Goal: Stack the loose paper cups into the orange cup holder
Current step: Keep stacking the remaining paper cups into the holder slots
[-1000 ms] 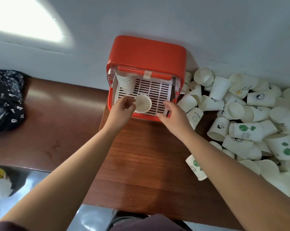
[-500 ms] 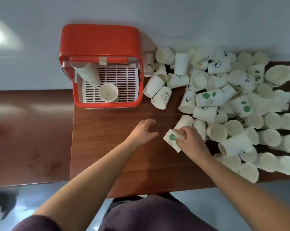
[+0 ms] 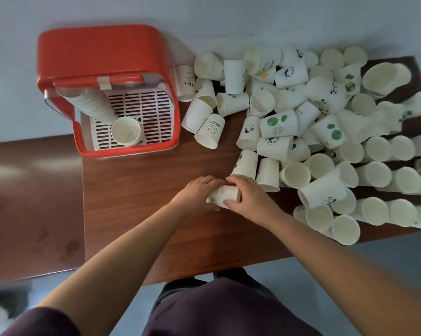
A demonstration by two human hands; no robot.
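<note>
White paper sits under both sets of fingers. Right hand (image 3: 250, 200): fingers (image 3: 239, 183) curled over the far side of a small white paper cup with a faint grey print (image 3: 225, 194), thumb on its near side; grasping. Left hand (image 3: 197, 194): fingers wrapped round the cup's left end; also grasping. The cup lies on its side between the two hands, low over the brown wooden table (image 3: 136, 202); whether it touches the top cannot be told.

Judgement: the two-hand hold reads as a handover, or a turning of the cup so its mouth faces up for stacking. Which end is the mouth is hidden by the hands.

Cup: thin, tapered, matt off-white wall, small smudged print, no dent visible. Probably light and easily crushed; a gentle grip is called for.

Right: heap of loose white paper cups (image 3: 325, 122), mostly on their sides, some printed with green dots or "HELLO"; the nearest lie just beside the right hand, within reach.

Far left, well apart from the held cup: orange plastic cup holder (image 3: 103, 52) with a white slatted grate (image 3: 141, 103). A leaning nested column of white cups (image 3: 90, 105) occupies its left side. A single upright white cup (image 3: 126, 130) stands just beside the column's foot, likely the seat for the next cup.
</note>
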